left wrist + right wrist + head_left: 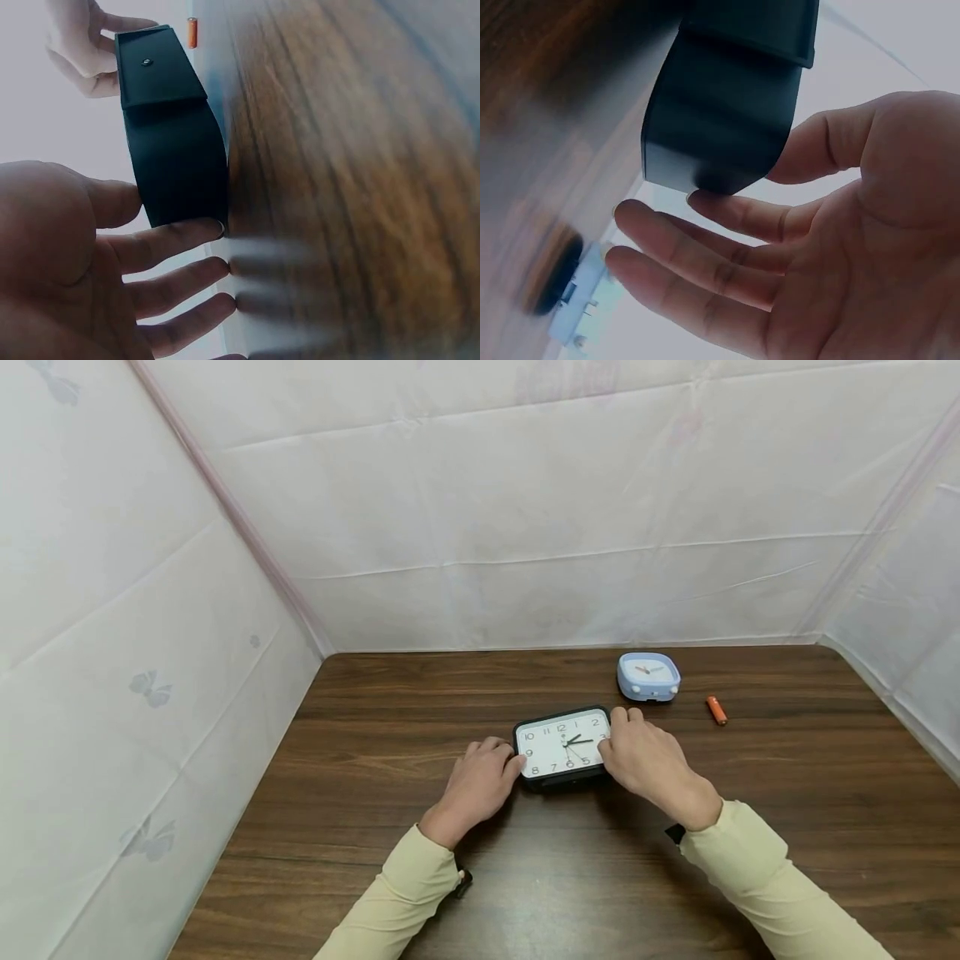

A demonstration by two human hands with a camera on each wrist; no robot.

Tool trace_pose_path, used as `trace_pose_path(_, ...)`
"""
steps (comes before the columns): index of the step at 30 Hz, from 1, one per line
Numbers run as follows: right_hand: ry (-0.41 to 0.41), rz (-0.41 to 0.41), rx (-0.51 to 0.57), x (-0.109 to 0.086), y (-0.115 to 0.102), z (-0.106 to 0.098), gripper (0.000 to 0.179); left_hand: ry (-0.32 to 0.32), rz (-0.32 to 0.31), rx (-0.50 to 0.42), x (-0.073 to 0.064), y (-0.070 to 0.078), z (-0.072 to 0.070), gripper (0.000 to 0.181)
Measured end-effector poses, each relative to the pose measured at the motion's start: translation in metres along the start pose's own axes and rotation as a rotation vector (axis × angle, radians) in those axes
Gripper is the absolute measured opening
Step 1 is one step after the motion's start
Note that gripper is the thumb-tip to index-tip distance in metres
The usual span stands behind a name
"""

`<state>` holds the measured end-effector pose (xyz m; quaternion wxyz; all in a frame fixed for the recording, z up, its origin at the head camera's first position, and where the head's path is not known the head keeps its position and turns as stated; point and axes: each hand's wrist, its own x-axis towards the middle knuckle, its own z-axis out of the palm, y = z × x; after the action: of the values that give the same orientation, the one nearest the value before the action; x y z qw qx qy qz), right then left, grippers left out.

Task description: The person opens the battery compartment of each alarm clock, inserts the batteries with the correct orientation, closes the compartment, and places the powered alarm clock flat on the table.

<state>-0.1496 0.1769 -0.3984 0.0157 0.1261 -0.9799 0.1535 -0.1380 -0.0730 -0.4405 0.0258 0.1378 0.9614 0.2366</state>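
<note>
A black rectangular alarm clock with a white face lies face up near the middle of the brown table, between both hands. My left hand grips its left end, thumb by the face and forefinger along the side. In the left wrist view, the other fingertips come down close to the wood, beside the dark case. At the right end, my right hand holds the clock between thumb and forefinger. Its remaining fingers extend past the case in the right wrist view.
Behind the right hand sits a small light-blue alarm clock, also face up. An orange battery lies to the right of it. The wood-grain table is bordered by pale sheeting at the back and sides.
</note>
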Motion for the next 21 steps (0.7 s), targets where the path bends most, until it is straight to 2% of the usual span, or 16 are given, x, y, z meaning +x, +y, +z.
trace_pose_path(6,-0.083,0.020,0.019,0.003,0.002,0.005,0.024,0.017,-0.003,0.010,0.001,-0.001,-0.001,0.037)
trace_pose_path(12,-0.097,0.020,0.017,0.005,0.005,0.011,0.025,0.038,0.005,0.033,0.002,-0.002,0.000,0.035)
trace_pose_path(21,-0.165,0.005,0.009,0.007,0.004,0.016,0.029,0.065,-0.007,0.071,0.000,-0.002,-0.001,0.034)
